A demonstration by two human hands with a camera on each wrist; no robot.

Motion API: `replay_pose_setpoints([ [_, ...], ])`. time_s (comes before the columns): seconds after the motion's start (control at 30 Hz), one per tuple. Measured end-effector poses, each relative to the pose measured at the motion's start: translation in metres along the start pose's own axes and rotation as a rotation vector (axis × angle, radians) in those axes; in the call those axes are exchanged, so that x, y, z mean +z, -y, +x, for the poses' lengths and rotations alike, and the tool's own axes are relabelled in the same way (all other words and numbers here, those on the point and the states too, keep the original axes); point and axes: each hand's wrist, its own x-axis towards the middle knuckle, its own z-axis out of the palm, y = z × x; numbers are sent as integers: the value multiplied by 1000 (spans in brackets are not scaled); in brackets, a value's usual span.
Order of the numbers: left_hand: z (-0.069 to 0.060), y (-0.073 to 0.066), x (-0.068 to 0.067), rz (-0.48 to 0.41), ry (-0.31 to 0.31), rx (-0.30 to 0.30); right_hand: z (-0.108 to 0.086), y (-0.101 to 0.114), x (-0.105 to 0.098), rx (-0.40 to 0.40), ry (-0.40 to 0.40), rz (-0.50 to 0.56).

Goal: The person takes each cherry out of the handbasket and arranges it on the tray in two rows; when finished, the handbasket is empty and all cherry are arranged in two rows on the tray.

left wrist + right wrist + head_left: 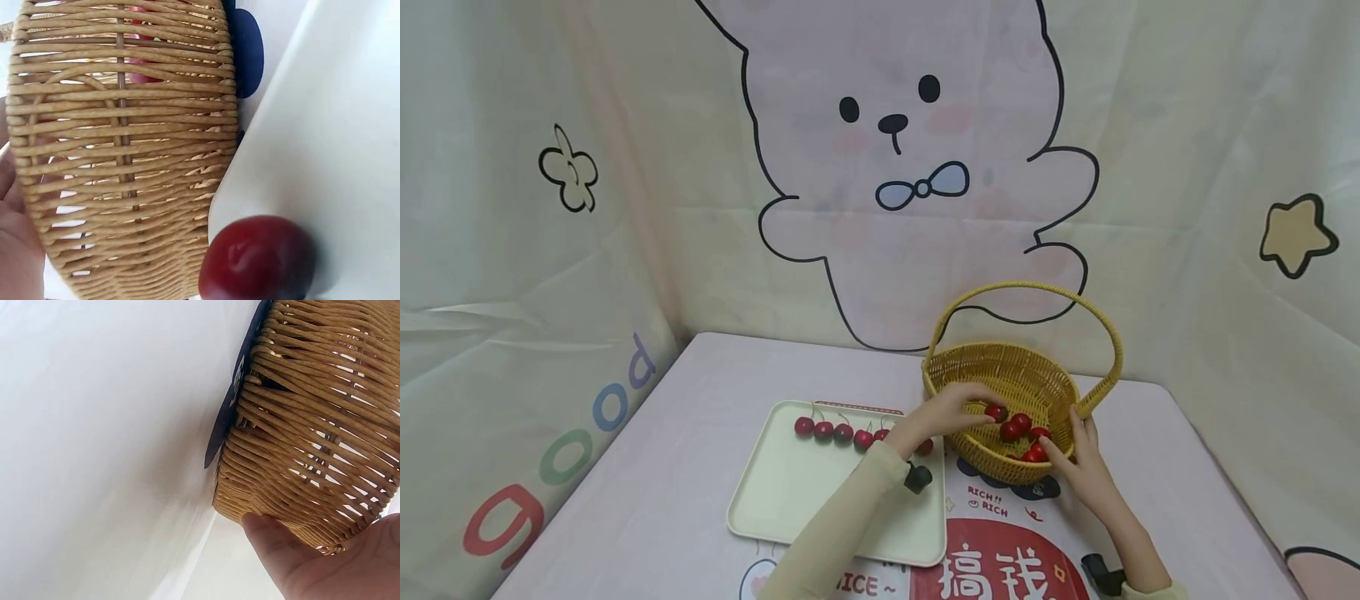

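A yellow woven basket (985,462) with a tall arched handle stands at the right, several red cherries (1011,431) inside it. My left hand (955,410) reaches over its near-left rim and pinches a dark red cherry (996,412) between thumb and fingertips, just above the basket's inside. My right hand (1090,471) grips the basket's right rim by the handle's foot, thumb over the edge. In the right wrist view, a finger (275,550) presses the wicker's outer wall. A cream tray (805,492) left of the basket carries a row of stemmed cherries (843,433).
The tray's right edge lies close to the basket. In the left wrist view one cherry (256,259) sits at the tray's rim. A printed red design (1007,562) marks the cloth in front. Behind the table hangs a cloth (887,275) with a cartoon bear.
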Motion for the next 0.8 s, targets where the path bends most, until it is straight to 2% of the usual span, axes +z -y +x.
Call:
replay_pose_setpoints([
  [0.13,-5,-2,-6,61,-53,27,0,0,0,7,0,-5],
  [0.2,-9,-3,-9,77,-77,22,0,0,1,9,0,-10],
  [0.43,-28,-14,-24,13,-112,-7,-1,0,0,11,-2,-13],
  [0.57,-36,-14,-29,-56,-111,-3,-1,0,1,5,-3,-13],
  [0.8,-56,-13,-35,-147,-39,2,0,0,1,7,-5,-17],
])
